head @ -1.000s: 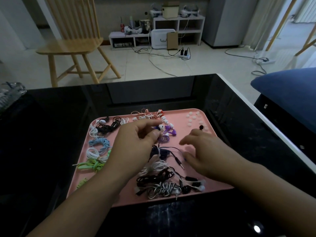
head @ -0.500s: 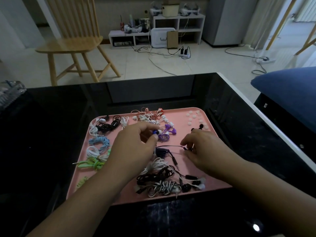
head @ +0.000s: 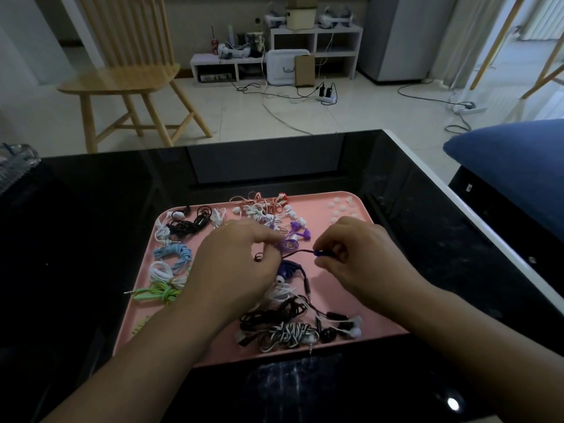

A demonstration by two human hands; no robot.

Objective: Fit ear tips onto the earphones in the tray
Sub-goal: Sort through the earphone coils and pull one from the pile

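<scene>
A pink tray on the black table holds several coiled earphones in white, black, blue, green, purple and pink. Loose white ear tips lie in its far right corner. My left hand and my right hand hover over the tray's middle, each pinching one end of a dark blue earphone. Its thin cable stretches taut between them, and the rest of its coil lies on the tray just below. My right fingertips hold a small dark blue piece at the cable's end.
A wooden chair stands beyond the table at the back left. White shelving and floor cables sit further back. A blue cushion lies to the right. The table's white edge runs along the right side.
My right hand closed on the dark blue earphone's end and pulled it up and to the right. My left hand lowered and grips the other part of the cable, now drawn straight.
</scene>
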